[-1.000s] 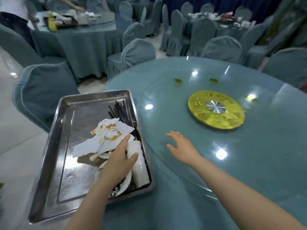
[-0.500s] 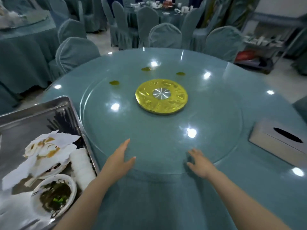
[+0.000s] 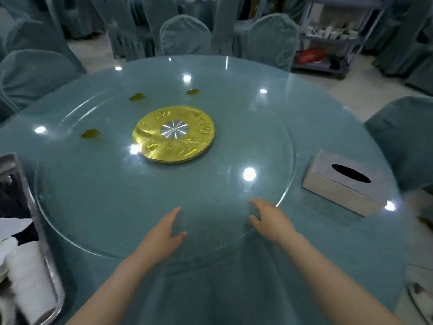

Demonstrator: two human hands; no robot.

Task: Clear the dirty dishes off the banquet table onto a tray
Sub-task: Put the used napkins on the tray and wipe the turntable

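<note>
Head view: both hands are spread flat and empty at the near rim of the glass turntable (image 3: 164, 184) on the round worktop (image 3: 328, 242). The left hand (image 3: 161, 238) has its grip wide, fingers pointing away from the person; the right hand (image 3: 269, 219) has its grip loosely wide, fingers angled left. The steel tray (image 3: 46, 254) is seen at the left edge, its long axis running away from the person, holding a rolled white towel (image 3: 28, 277) and soiled napkins (image 3: 11, 226). A tissue box (image 3: 339, 184) sits on the right. No writing can be read.
</note>
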